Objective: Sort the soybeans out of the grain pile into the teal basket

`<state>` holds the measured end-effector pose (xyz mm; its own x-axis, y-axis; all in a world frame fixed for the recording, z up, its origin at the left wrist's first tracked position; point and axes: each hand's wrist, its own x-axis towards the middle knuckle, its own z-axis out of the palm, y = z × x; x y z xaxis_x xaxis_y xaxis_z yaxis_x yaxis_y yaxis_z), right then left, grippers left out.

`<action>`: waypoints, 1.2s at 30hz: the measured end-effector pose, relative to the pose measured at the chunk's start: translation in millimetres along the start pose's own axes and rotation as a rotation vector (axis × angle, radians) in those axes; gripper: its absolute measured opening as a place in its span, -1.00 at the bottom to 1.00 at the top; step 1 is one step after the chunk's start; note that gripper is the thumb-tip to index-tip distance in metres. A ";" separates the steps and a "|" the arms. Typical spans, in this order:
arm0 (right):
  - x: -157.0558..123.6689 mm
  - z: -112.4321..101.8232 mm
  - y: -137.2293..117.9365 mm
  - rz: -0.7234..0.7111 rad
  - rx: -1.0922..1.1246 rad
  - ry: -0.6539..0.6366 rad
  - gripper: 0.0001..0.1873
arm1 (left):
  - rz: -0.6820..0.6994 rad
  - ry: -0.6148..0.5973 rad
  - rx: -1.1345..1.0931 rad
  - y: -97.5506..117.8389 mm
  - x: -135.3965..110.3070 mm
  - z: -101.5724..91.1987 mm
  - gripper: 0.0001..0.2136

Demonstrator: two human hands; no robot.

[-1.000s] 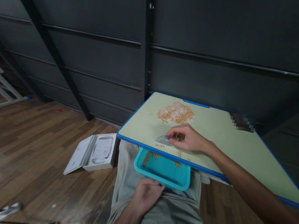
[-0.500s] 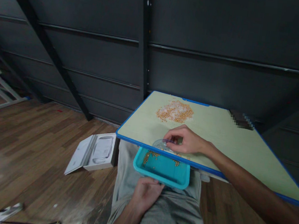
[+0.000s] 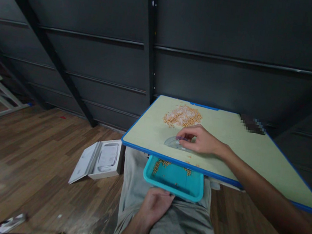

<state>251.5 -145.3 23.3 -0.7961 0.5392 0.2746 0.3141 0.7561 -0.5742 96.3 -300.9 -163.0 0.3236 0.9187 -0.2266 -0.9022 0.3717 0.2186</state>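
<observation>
My right hand [image 3: 200, 140] rests on the pale green table [image 3: 234, 144] and pinches a clear plastic protractor-like scraper [image 3: 173, 143], whose flat edge lies on the tabletop. A pile of yellow beans mixed with white grains [image 3: 183, 116] sits farther back on the table. A few loose beans lie near the front edge. My left hand [image 3: 155, 205] grips the near rim of a teal tray [image 3: 174, 179], held just under the table's blue front edge. The tray holds several beans along its far side.
An open white box [image 3: 99, 160] lies on the wooden floor to the left. A dark panelled wall stands behind the table. A cable and a white object [image 3: 10, 222] lie on the floor at bottom left. My grey-clad lap is under the tray.
My right hand has drawn the scraper back from the table's front edge toward the pile. The tray in my left hand has shifted slightly right.
</observation>
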 end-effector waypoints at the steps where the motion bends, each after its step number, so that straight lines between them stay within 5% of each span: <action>1: -0.7 -4.5 1.5 0.013 -0.015 -0.026 -0.84 | -0.003 -0.005 0.019 -1.1 -0.1 -0.1 -0.42; 12: -10.0 -18.1 12.2 0.257 0.279 -0.386 -0.89 | -0.061 -0.074 0.102 -10.5 -2.8 7.2 -0.52; 21: -9.2 -13.6 8.6 0.289 0.406 -0.429 -0.83 | -0.073 -0.071 0.084 -8.5 -2.1 6.3 -0.41; 26: -2.3 -6.8 8.4 0.193 0.280 -0.231 -0.83 | -0.054 -0.064 0.072 -6.0 -0.4 1.9 -0.47; 36: 5.8 -17.6 49.6 0.098 -0.246 0.471 -0.75 | -0.028 -0.021 -0.006 -1.7 1.2 0.9 -0.59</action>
<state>271.7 -98.1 9.9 -0.4562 0.6770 0.5775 0.5323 0.7277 -0.4326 98.4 -300.3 -162.8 0.3548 0.9103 -0.2131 -0.8942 0.3970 0.2067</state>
